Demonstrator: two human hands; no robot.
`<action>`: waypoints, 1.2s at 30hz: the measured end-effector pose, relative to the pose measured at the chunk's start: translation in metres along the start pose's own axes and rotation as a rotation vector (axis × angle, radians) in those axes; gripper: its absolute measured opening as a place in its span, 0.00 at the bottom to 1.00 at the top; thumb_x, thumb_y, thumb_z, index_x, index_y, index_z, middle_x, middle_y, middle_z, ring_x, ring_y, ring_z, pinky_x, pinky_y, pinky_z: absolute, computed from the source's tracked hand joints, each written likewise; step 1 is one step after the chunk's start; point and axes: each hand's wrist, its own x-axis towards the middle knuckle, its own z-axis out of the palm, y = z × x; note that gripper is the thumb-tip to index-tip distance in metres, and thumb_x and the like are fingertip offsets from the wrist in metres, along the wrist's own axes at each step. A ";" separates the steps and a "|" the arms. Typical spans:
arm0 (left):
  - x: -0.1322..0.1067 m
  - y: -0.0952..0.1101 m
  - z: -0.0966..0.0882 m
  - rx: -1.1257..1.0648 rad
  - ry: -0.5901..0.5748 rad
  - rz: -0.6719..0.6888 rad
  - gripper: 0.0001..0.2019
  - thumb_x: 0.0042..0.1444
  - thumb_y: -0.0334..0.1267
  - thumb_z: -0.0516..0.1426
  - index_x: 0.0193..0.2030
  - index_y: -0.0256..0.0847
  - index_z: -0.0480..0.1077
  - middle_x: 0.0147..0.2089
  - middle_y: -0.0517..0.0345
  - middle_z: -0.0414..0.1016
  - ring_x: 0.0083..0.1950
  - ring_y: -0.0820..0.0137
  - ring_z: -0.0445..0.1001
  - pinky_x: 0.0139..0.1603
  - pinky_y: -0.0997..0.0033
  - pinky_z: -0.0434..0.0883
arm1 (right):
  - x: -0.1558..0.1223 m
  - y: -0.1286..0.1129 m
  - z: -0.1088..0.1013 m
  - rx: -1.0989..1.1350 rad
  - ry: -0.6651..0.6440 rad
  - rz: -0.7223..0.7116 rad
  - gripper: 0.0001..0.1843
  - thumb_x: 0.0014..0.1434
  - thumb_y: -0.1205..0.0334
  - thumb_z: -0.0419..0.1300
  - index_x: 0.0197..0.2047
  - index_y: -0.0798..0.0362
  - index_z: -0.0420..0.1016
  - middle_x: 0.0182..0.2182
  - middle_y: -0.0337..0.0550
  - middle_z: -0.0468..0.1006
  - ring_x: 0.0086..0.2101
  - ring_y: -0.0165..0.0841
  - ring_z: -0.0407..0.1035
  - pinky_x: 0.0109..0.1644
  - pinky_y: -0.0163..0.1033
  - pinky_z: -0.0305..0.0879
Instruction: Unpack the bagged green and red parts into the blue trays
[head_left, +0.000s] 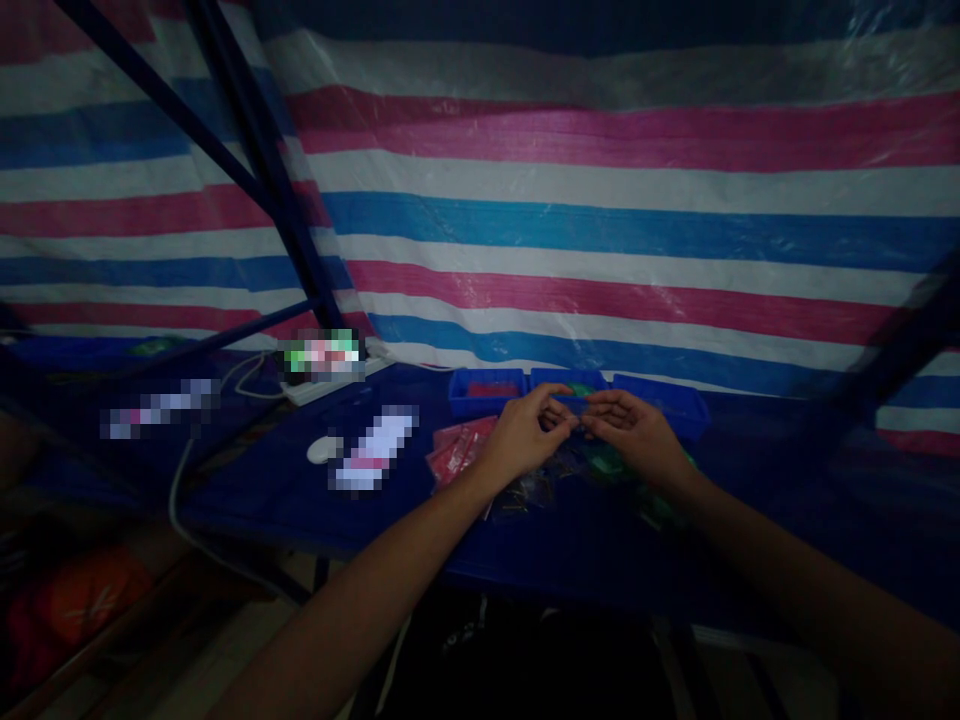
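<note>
Working above the rear half of a blue table [540,560], the left hand [531,430] and right hand [634,430] nearly meet at their fingertips. On each, thumb and forefinger converge and the other fingers curl inward; whether they pinch anything cannot be told in the dim light. Beneath and just in front of the hands, toward the table's front edge, lie clear packets [529,492] of small pieces; green packets [607,462] lie under the right hand. Pink packets [456,455] overlap beside the left wrist. Along the back edge stand three blue trays: the left tray [487,407] with red contents, the middle tray [601,381] with green, and the right tray [688,426], its contents indistinct. A white disc [322,451] lies toward the left edge.
</note>
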 end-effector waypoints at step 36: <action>-0.002 0.005 -0.001 0.211 0.027 0.174 0.12 0.63 0.42 0.62 0.50 0.42 0.77 0.48 0.53 0.80 0.46 0.66 0.78 0.49 0.62 0.75 | -0.002 -0.005 0.001 0.062 0.030 0.002 0.22 0.49 0.52 0.75 0.45 0.51 0.78 0.38 0.43 0.83 0.41 0.36 0.79 0.53 0.45 0.74</action>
